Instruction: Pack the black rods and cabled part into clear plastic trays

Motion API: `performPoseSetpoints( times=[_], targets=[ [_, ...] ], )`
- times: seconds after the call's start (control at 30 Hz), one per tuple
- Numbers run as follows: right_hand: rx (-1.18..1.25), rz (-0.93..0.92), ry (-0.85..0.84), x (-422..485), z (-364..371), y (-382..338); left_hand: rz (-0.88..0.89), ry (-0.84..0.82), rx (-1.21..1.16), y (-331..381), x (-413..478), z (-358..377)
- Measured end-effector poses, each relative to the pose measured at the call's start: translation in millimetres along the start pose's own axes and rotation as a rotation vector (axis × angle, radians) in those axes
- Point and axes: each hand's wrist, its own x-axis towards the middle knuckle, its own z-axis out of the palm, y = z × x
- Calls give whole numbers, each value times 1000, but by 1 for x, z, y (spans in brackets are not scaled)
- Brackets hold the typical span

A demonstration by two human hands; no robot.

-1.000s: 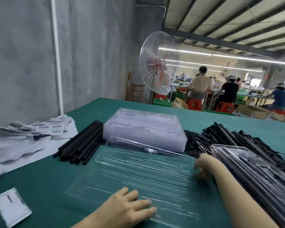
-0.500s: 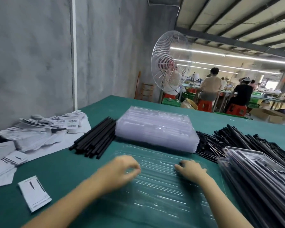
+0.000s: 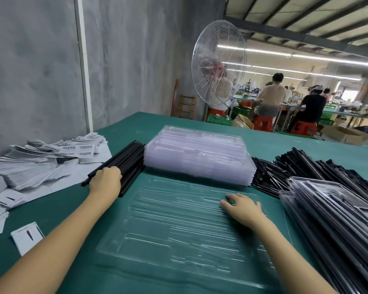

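An empty clear plastic tray (image 3: 179, 236) lies flat on the green table in front of me. My right hand (image 3: 241, 207) rests on its far right part, fingers spread. My left hand (image 3: 105, 181) lies on the near end of a bundle of black rods (image 3: 129, 161) left of the tray, fingers curled over them; whether any rod is gripped is hidden. A stack of empty clear trays (image 3: 198, 153) stands behind the flat tray. Black cabled parts (image 3: 285, 166) lie in a heap at the right, beside a stack of filled trays (image 3: 336, 219).
White barcode labels and paper sheets (image 3: 36, 164) pile at the left; one loose card (image 3: 28, 234) lies near my left forearm. A grey wall runs along the left. A large fan (image 3: 219, 64) stands beyond the table's far edge, with seated people behind it.
My left hand left the flat tray and moved left and forward onto the black rods. My right hand shifted to the tray's right part. The camera turned left.
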Motion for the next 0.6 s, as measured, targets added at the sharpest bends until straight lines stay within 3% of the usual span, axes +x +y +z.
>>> performPoseSetpoints(
  times=[0.13, 0.3, 0.4, 0.47, 0.53, 0.6],
  targets=[
    [17, 14, 16, 2, -1, 5, -91, -49, -51, 5, -3, -9],
    [86, 12, 47, 3, -6, 4, -128, 104, -221, -18, -6, -35],
    [523, 56, 163, 4, -23, 2, 27, 283, -250, -29, -18, -48],
    [886, 137, 281, 2, -39, 3, 110, 308, -430, -18, -31, -55],
    [1237, 199, 239, -5, -52, 3, 204, 164, -713, 0, -37, -55],
    [1542, 176, 88, -14, -58, 5, 316, -60, -870, 13, -38, -45]
  ],
)
